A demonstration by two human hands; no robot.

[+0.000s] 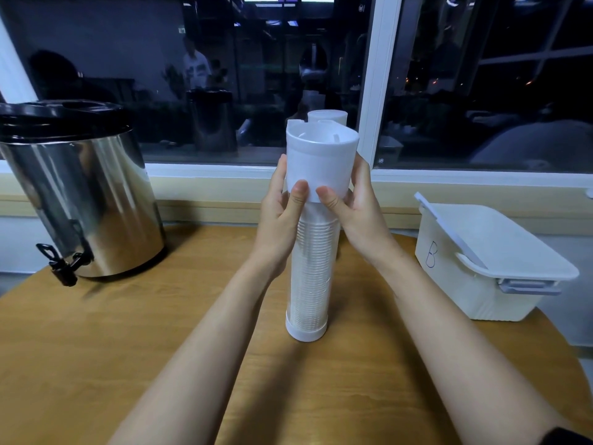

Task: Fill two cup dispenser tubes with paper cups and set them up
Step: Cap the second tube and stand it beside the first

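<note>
Standing at the far left, the steel urn [80,194] sat on the wooden table [128,332], its black spigot [62,263] jutting toward the near edge; it was well apart from the work and looked a hazard only if an elbow swung wide. At centre the left hand [282,220] gripped the white cap [321,162], thumb pressed on the front and fingers wrapped behind; the cap sat on top of the dispenser tube [309,284], which stood upright on the table, packed with paper cups [313,252]. The likeliest trouble was a skewed push: the tube was tall on a narrow foot, so uneven force could probably tip it or jam the cap crooked; pressing hard might also crush the top cups. A second tube [327,117] stood just behind, near enough to be knocked over if the first one lurched. The right hand [356,213] clamped the cap's other side in the same way. The white bin [475,277], marked B with its lid ajar, sat well apart at the right.
</note>
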